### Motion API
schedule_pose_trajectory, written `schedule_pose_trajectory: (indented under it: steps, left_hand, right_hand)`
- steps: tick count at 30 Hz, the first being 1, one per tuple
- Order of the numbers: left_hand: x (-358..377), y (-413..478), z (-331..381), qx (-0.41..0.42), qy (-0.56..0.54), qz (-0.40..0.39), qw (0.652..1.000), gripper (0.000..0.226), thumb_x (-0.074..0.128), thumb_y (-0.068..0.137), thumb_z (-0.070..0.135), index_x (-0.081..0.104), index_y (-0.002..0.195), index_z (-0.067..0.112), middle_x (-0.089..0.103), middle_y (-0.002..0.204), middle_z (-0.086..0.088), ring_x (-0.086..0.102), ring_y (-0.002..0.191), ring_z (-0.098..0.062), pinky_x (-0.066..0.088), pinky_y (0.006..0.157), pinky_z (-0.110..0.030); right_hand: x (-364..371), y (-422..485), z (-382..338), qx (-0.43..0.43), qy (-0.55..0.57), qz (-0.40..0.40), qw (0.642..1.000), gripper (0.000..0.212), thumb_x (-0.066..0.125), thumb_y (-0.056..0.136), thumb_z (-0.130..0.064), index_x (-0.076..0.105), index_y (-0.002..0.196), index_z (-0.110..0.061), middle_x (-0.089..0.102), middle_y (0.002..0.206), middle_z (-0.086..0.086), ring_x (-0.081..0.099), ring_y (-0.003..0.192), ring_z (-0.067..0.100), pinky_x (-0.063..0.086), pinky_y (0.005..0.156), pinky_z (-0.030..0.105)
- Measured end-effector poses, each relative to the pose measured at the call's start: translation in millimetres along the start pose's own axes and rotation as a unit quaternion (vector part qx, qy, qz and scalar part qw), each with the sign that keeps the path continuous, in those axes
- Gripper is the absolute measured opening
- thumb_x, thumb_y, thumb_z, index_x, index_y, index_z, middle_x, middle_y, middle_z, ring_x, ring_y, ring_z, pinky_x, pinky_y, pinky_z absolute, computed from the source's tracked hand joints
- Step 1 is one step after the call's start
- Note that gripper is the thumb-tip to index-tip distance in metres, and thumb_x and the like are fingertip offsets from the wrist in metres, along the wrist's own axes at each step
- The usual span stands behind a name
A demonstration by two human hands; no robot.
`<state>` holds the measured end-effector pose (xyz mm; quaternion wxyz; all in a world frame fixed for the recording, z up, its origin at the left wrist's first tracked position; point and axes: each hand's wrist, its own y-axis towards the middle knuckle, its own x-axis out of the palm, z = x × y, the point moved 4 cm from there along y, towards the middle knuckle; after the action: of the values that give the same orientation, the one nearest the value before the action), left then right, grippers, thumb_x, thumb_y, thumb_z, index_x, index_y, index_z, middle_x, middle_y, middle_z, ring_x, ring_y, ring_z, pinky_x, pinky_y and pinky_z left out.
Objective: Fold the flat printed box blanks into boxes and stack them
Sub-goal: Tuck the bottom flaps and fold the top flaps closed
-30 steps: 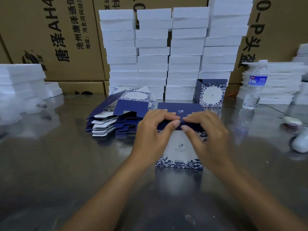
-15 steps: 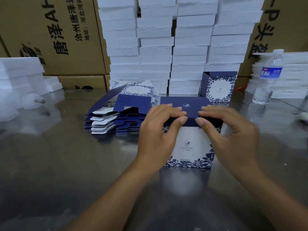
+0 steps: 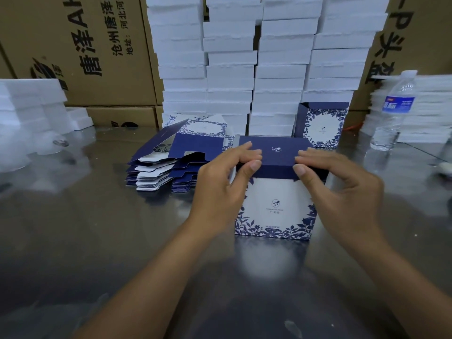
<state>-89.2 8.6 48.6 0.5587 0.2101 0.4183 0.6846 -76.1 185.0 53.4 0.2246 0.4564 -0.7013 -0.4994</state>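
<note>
A: Entry one; the piece in hand?

B: White cardboard box printed with navy leaves (image 3: 275,211); upright on the grey reflective metal table (image 3: 97,241), dead centre before the person; navy lid flap (image 3: 276,151) folded over its top; front lip not yet tucked home, by my reading.

A: Hands?

B: Left hand (image 3: 220,189) at the lid's nine o'clock corner; right hand (image 3: 342,192) at its three o'clock corner; on each, fingers (image 3: 247,152) close together on the lid, thumb against the front lip, pinching that edge.

A: Hazards, itemised?

B: One; uneven pressing; one corner sinks ahead of the other, the lip jams and creases. Two; the lip rides outside the front wall instead of inside, leaving the lid proud; whether the side flaps are already in I cannot tell; the hands hide them. Three; the box looks light and is held only at the top; a hard push could skid it on the slick metal or buckle a wall.

A: Neighbours at risk?

B: Fanned pile of flat navy-and-white box blanks (image 3: 166,167) at ten o'clock, just beside the left hand; a careless wrist could scatter it. Folded box of the same print (image 3: 320,126) at one o'clock, near. Clear plastic water bottle with a blue label (image 3: 393,111) at two o'clock, well apart. Tall stacks of white foam slabs (image 3: 230,69) at twelve o'clock.
</note>
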Motion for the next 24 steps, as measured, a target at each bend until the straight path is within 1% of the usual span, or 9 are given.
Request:
schedule_pose_trajectory:
  steps: [3,6,9,12,14,18,20,22,24]
  left_hand:
    - [-2,0,-4,-0.012,-0.016,-0.017,1.000,0.017,0.053,0.092,0.012,0.068,0.100,0.009,0.063,0.107,0.014,0.053,0.120,-0.006,0.041,0.101,-0.018]
    - [-4,-3,-7,0.003,0.002,-0.021,1.000,0.019,0.048,0.095,0.016,0.064,0.105,0.019,0.057,0.116,0.020,0.050,0.124,-0.004,0.043,0.100,-0.020]
    - [-5,-5,-10,-0.018,-0.009,-0.009,1.000,0.017,0.046,0.095,0.019,0.057,0.106,0.028,0.055,0.120,0.020,0.051,0.121,0.002,0.044,0.095,-0.015]
    - [-6,-5,-12,-0.018,-0.019,0.013,1.000,0.011,0.049,0.094,0.017,0.058,0.099,0.021,0.059,0.112,0.018,0.054,0.113,0.005,0.043,0.086,-0.007]
    - [-7,-4,-12,-0.014,-0.013,0.021,1.000,0.010,0.050,0.093,0.018,0.059,0.097,0.020,0.060,0.107,0.020,0.055,0.109,0.009,0.044,0.083,-0.007]
    - [-7,-4,-13,-0.025,-0.019,0.010,0.999,0.012,0.048,0.093,0.022,0.059,0.097,0.026,0.061,0.111,0.020,0.056,0.112,0.006,0.045,0.087,-0.010]
    - [-7,-5,-14,-0.028,-0.020,0.004,0.999,0.018,0.044,0.096,0.021,0.061,0.101,0.024,0.061,0.115,0.017,0.056,0.112,0.007,0.043,0.088,-0.010]
    - [-9,-5,-15,-0.030,-0.011,0.008,0.999,0.024,0.041,0.097,0.020,0.063,0.107,0.018,0.062,0.120,0.010,0.056,0.113,0.005,0.042,0.090,-0.011]
    - [-10,-6,-17,-0.037,-0.012,0.014,0.999,0.024,0.043,0.097,0.021,0.063,0.109,0.020,0.062,0.121,0.006,0.056,0.116,0.002,0.044,0.092,-0.014]
  right_hand:
    - [-10,1,4,0.046,0.026,0.020,0.998,0.008,0.067,0.082,-0.024,0.066,0.089,-0.028,0.064,0.098,-0.017,0.063,0.096,-0.005,0.044,0.089,0.012]
    - [-13,1,6,0.071,0.027,0.017,0.997,0.004,0.065,0.082,-0.029,0.064,0.084,-0.033,0.065,0.091,-0.020,0.061,0.089,-0.013,0.042,0.083,0.007]
    - [-12,1,8,0.078,0.014,0.015,0.997,0.007,0.066,0.083,-0.024,0.064,0.083,-0.031,0.064,0.089,-0.021,0.061,0.087,-0.012,0.044,0.083,0.010]
    - [-11,1,9,0.079,0.010,0.018,0.997,0.006,0.066,0.084,-0.023,0.065,0.084,-0.028,0.064,0.089,-0.021,0.061,0.087,-0.011,0.045,0.084,0.012]
    - [-11,0,8,0.081,0.014,0.018,0.996,0.003,0.065,0.083,-0.027,0.065,0.083,-0.031,0.065,0.090,-0.021,0.062,0.087,-0.011,0.045,0.084,0.012]
    - [-12,-2,8,0.091,0.029,0.028,0.995,0.007,0.061,0.083,-0.031,0.065,0.089,-0.034,0.065,0.098,-0.019,0.062,0.093,-0.009,0.047,0.088,0.014]
    - [-12,-5,10,0.102,0.026,0.030,0.994,0.011,0.060,0.086,-0.031,0.065,0.095,-0.032,0.064,0.103,-0.018,0.062,0.099,-0.006,0.046,0.091,0.016]
    - [-11,-8,11,0.106,0.019,0.031,0.994,0.013,0.059,0.089,-0.026,0.064,0.098,-0.033,0.064,0.104,-0.018,0.061,0.102,-0.002,0.046,0.094,0.018]
    - [-9,-10,9,0.089,-0.009,0.028,0.996,0.012,0.059,0.092,-0.025,0.063,0.099,-0.033,0.063,0.107,-0.014,0.060,0.105,0.004,0.045,0.095,0.023]
